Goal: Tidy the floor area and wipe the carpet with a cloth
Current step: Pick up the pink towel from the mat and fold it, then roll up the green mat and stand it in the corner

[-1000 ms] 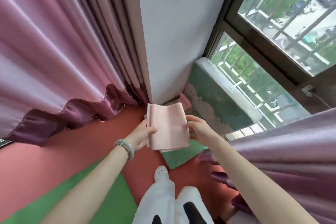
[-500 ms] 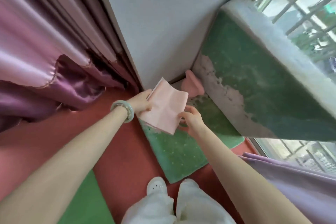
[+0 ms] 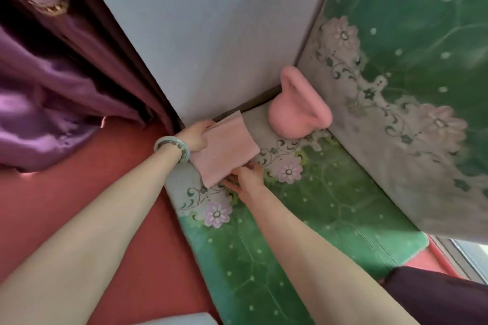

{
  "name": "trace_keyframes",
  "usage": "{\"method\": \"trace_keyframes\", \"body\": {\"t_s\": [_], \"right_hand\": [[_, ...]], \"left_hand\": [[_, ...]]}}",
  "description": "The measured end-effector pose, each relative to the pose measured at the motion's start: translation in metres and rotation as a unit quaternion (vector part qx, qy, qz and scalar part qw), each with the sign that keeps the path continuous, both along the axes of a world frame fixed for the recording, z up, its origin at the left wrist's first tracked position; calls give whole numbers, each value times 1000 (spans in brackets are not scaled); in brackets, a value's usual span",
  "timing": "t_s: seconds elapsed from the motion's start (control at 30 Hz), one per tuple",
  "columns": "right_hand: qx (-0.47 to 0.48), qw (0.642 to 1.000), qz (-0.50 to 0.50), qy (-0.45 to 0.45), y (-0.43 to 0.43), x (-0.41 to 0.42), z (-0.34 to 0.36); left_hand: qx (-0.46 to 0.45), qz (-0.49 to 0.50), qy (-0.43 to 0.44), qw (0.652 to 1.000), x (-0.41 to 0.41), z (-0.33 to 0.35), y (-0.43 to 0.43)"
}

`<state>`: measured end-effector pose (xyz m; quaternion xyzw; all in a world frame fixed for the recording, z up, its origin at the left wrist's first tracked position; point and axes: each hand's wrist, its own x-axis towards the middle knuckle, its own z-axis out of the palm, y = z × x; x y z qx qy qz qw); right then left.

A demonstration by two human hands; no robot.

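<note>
Head view: my left hand [image 3: 195, 136] grips the left edge of the folded pink cloth [image 3: 227, 150], with its fingertips hidden under the fold. My right hand [image 3: 247, 178] pinches the cloth's near corner between curled fingers. The cloth sits low over the pale flowered border of the green carpet [image 3: 317, 208], near the wall corner. A bracelet [image 3: 173, 148] circles my left wrist. A pink object [image 3: 295, 113] rests in the corner just beyond the cloth. Red floor [image 3: 92, 192] and a purple curtain [image 3: 47, 92] lie to the left.
</note>
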<state>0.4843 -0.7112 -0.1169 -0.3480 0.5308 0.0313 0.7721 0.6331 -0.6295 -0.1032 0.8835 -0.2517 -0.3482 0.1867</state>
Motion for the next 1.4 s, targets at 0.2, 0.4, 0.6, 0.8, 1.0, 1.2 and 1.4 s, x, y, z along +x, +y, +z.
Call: {"method": "trace_keyframes", "body": {"t_s": [0.2, 0.4, 0.6, 0.8, 1.0, 1.2, 1.4], "right_hand": [[21, 997, 33, 66, -11, 0, -11], [-166, 976, 124, 71, -29, -13, 12], [-298, 894, 334, -2, -48, -45, 135], [-363, 835, 408, -64, -55, -57, 326], [-342, 817, 438, -151, -25, -58, 531], [-343, 792, 441, -246, 6, -64, 708], [-333, 763, 435, -342, 30, -74, 827]], "left_hand": [[10, -7, -69, 998, -3, -20, 1], [16, -41, -140, 989, -22, 1, 9], [18, -35, -76, 996, -54, 102, 25], [-109, 145, -11, 983, -94, 270, 55], [-272, 336, 58, 900, -148, 481, 98], [-360, 390, -3, 847, -191, 662, 155], [-383, 388, -113, 830, -222, 776, 218]]}}
